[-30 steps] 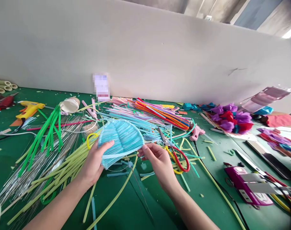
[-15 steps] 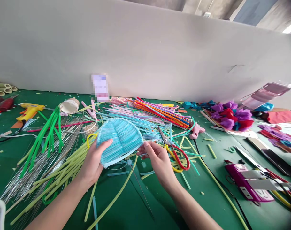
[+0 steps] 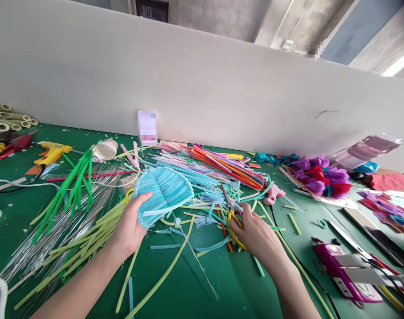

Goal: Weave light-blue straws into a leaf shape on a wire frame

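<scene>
My left hand [image 3: 130,228] grips a light blue leaf-shaped piece [image 3: 165,190], covered in rows of fuzzy pipe cleaner with a crease down its middle. The thumb lies over its face; the other fingers are behind it. Below the leaf, a thin wire [image 3: 198,261] with a small pale blue knob slants down over the table. My right hand [image 3: 255,226] is closed at the handles of a pair of scissors [image 3: 235,217], partly hiding the red and yellow grips. The scissors' blades point up and away, among blue pipe cleaner scraps [image 3: 206,219].
Pipe cleaners [image 3: 228,164] in many colours lie behind the leaf, yellow-green ones [image 3: 98,235] and silver wires to the left. A pink glue gun [image 3: 273,192] and its cord lie right of the scissors. Farther right are a purple power strip [image 3: 344,272] and purple-red flowers [image 3: 321,175].
My right hand has left the leaf's edge and moved right onto the scissors' handles. The leaf, still in my left hand, has tilted slightly. The view has shifted a little.
</scene>
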A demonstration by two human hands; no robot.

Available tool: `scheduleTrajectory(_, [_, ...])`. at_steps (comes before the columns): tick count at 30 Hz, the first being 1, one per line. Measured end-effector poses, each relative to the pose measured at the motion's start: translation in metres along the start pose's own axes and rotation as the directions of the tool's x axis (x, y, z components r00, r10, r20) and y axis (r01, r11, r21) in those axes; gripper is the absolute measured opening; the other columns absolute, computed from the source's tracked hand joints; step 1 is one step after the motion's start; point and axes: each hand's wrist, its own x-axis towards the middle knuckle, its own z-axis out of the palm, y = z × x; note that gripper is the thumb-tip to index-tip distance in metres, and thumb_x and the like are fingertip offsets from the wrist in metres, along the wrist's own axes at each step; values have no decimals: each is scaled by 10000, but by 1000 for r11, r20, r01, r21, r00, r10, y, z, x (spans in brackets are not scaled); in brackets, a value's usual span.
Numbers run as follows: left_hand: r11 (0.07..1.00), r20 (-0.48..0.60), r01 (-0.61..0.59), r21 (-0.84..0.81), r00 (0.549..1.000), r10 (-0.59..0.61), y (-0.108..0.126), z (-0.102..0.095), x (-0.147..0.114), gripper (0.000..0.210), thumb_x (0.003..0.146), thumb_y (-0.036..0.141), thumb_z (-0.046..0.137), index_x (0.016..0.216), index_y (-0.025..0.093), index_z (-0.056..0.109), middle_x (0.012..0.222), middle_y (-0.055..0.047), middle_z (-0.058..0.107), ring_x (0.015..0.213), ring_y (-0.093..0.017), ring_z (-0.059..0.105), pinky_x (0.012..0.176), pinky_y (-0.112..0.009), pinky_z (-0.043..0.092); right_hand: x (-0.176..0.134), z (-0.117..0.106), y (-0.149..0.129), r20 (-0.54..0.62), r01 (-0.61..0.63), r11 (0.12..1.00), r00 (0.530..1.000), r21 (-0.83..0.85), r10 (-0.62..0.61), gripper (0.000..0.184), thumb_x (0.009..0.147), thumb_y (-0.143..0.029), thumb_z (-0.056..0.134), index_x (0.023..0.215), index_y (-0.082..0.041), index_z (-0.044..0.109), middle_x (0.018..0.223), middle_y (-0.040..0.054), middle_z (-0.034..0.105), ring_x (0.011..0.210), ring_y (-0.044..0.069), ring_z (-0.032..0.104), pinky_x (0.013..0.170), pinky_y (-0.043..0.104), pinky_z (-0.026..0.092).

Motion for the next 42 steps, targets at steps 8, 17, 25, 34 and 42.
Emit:
scheduleTrajectory(8, [998, -10, -32, -62, 999, 31, -1, 0, 8, 304, 852, 161, 624, 1147, 177, 691, 1011, -74, 787, 908, -234, 746, 769, -356, 634, 10, 6, 22, -60, 14, 971, 998, 239, 1, 338, 822, -342, 562, 1122, -192, 607, 775, 57, 692, 713, 251, 657, 584, 299, 412])
scheduleTrajectory(17, [997, -3, -33, -75, 999, 33, -2, 1, 10, 369, 874, 153, 589, 1237, 181, 654, 1096, -88, 767, 929, -232, 742, 759, -330, 636, 0, 4, -10, -449, 258, 495, 835, 829, 317, 417, 758, -463, 731, 1051, -241, 534, 875, 55, 710, 770, 222, 683, 689, 317, 512])
scheduleTrajectory(25, [997, 23, -36, -64, 999, 37, -2, 3, 8, 344, 886, 170, 586, 1220, 194, 668, 1109, -92, 762, 976, -253, 731, 777, -365, 637, -8, 8, -31, -252, 217, 397, 967, 892, 39, 466, 753, -326, 741, 1092, -287, 424, 1127, 87, 690, 1068, 247, 650, 801, 340, 531])
scheduleTrajectory(34, [998, 16, -35, -52, 999, 36, -4, 0, 12, 363, 871, 145, 596, 1221, 209, 671, 1101, -88, 765, 967, -251, 735, 776, -367, 639, -11, 13, -31, -382, 356, 538, 922, 764, -66, 573, 768, -373, 707, 1178, -264, 322, 1271, 164, 566, 1218, 303, 553, 919, 455, 495])
scheduleTrajectory(42, [997, 8, -15, -73, 1000, 15, -5, 2, 7, 331, 878, 125, 583, 1190, 175, 682, 1081, -96, 771, 955, -246, 740, 767, -346, 643, -10, 23, -29, -421, 415, 781, 881, 466, -217, 464, 758, -175, 623, 1174, -253, 435, 1045, 64, 633, 920, 231, 636, 779, 341, 511])
